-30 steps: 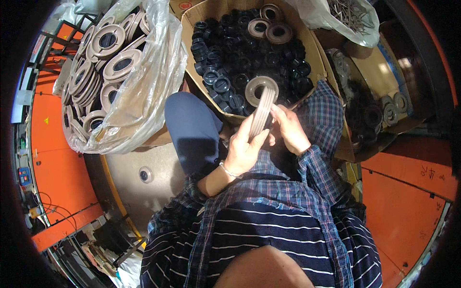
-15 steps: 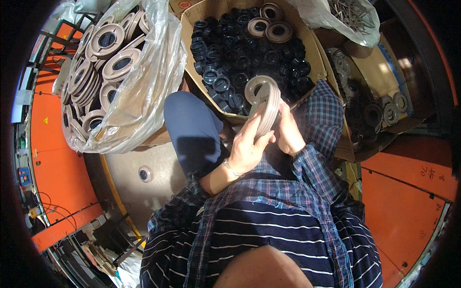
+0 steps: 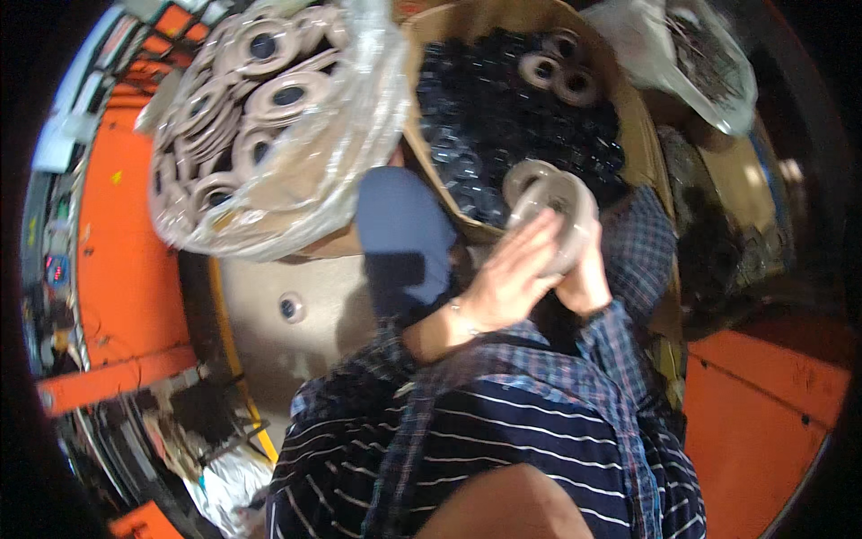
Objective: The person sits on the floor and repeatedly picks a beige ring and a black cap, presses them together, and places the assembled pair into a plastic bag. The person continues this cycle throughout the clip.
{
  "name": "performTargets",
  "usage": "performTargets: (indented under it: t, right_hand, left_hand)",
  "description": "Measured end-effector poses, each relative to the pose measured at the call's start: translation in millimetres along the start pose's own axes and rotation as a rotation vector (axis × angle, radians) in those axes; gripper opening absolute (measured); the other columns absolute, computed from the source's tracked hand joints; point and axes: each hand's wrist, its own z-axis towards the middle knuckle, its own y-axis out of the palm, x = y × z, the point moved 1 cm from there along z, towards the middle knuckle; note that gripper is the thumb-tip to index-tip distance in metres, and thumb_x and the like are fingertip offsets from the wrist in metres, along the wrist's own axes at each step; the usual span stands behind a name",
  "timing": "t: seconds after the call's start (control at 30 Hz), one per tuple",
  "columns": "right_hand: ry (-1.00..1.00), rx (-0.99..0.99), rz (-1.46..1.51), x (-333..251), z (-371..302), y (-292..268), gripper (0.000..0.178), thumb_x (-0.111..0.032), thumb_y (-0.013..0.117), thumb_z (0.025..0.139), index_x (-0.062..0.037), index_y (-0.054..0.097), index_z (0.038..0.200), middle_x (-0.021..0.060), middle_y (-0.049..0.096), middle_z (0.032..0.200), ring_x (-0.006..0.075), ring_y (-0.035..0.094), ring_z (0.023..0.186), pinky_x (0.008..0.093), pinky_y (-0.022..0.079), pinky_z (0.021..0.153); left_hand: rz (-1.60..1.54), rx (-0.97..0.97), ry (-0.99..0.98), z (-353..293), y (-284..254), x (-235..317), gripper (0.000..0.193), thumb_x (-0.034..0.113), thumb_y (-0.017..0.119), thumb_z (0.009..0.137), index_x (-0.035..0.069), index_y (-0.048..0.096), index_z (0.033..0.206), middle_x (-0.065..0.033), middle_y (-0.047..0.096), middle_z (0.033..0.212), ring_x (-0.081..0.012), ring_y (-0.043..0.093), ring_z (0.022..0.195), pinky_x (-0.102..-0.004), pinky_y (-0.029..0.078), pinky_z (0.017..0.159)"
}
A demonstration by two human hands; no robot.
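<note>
A round beige plastic flange [image 3: 575,199] is held between my hands over my lap, its broad face tilted up. My left hand [image 3: 512,280] lies against that face with straight fingers, touching its near part. Round the flange's right edge and underside is my right hand [image 3: 588,274], its fingers mostly hidden. Just beyond, another beige flange [image 3: 523,176] shows at the near side of a cardboard box [image 3: 642,135] full of black ring-shaped parts [image 3: 503,108]. Motion blur hides the fine detail of the held piece.
At the left stands a clear plastic bag [image 3: 359,135] of beige flanges with dark centres [image 3: 287,94]. Several more flanges [image 3: 575,85] lie atop the black parts. A bag of thin scraps [image 3: 709,67] is at the far right. One small ring [image 3: 292,307] lies on the floor.
The held flange has turned from nearly edge-on to showing its face. My left fingers have slid onto that face. The whole view has shifted, so the scene sits further right.
</note>
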Motion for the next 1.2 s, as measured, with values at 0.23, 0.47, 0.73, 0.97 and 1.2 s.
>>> performTargets:
  t: [0.23,0.47,0.73,0.97,1.2]
  right_hand:
    - [-0.67,-0.218,-1.185,-19.2,-4.2,-18.2,0.065,-0.019,0.079,0.077,-0.0021,0.05,0.132,0.0092,0.065,0.101,0.0151,0.061,0.081,0.0306,0.052,0.071]
    - [-0.073,-0.105,-0.188,7.2,12.6,-34.2,0.041,-0.028,0.059,0.1,-0.0002,0.053,0.131,0.0113,0.065,0.118,0.0186,0.065,0.101,0.0323,0.055,0.085]
    - [-0.844,-0.308,-1.321,-17.3,-6.1,-8.2,0.075,-0.02,0.082,0.07,0.0009,0.047,0.133,0.0176,0.061,0.124,0.0287,0.064,0.11,0.0358,0.053,0.09]
    - [-0.522,-0.293,-0.695,-2.1,-7.2,12.6,0.045,-0.026,0.068,0.088,0.0013,0.053,0.121,0.0038,0.061,0.085,0.0078,0.054,0.068,0.023,0.045,0.059]
    - [-0.005,-0.473,-0.41,4.2,-12.6,18.3,0.035,-0.025,0.06,0.097,0.0011,0.054,0.12,0.0041,0.064,0.084,0.007,0.056,0.054,0.0196,0.045,0.047]
  left_hand:
    - [-0.821,0.177,-0.752,-1.6,-11.7,-11.1,0.049,0.02,0.064,0.098,-0.003,0.047,0.139,-0.0103,0.066,0.114,-0.0125,0.062,0.104,-0.0299,0.051,0.09]
    - [-0.198,-0.024,-0.021,-8.9,-11.4,5.9,0.06,0.012,0.068,0.092,-0.002,0.042,0.144,-0.0237,0.042,0.15,-0.0342,0.04,0.142,-0.0439,0.034,0.116]
    - [-0.534,0.14,-0.554,-2.7,-26.9,7.9,0.042,0.017,0.061,0.1,-0.001,0.049,0.137,-0.0067,0.067,0.11,-0.0098,0.061,0.104,-0.0279,0.051,0.089]
    - [-0.3,0.215,-0.296,-11.2,-15.7,11.6,0.051,0.011,0.065,0.095,-0.004,0.047,0.14,-0.0215,0.057,0.136,-0.0282,0.061,0.121,-0.0367,0.049,0.101]
    - [-0.079,0.074,-0.17,-15.5,-43.5,2.5,0.059,0.009,0.076,0.084,-0.01,0.05,0.134,-0.0296,0.049,0.142,-0.041,0.052,0.13,-0.0443,0.045,0.106]
